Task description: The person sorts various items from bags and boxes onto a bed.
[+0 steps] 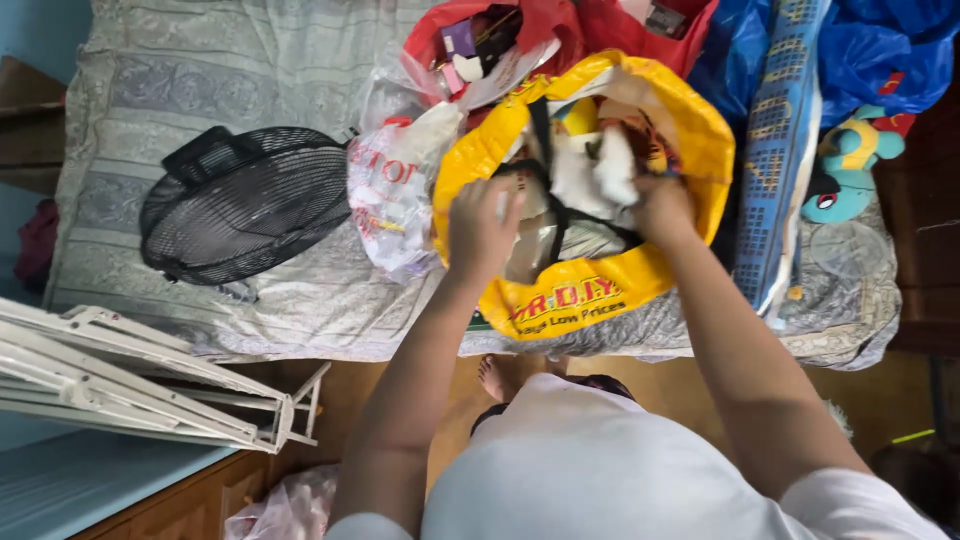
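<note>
A white folding rack leans at the near left beside a bed covered in a pale patterned sheet. On the sheet, left of centre, lies a black fan grille, and just right of it a clear plastic bag with red print. At centre, a large yellow shopping bag sits open at the bed's near edge, stuffed with cloth and soft items. The person's left hand rests on the bag's left rim, fingers curled down into the opening; what they pinch cannot be told. The right hand reaches into the bag's right side, fingers closed on white cloth. Behind stands a red bag; to the right, blue plastic and a teal plush toy.
</note>
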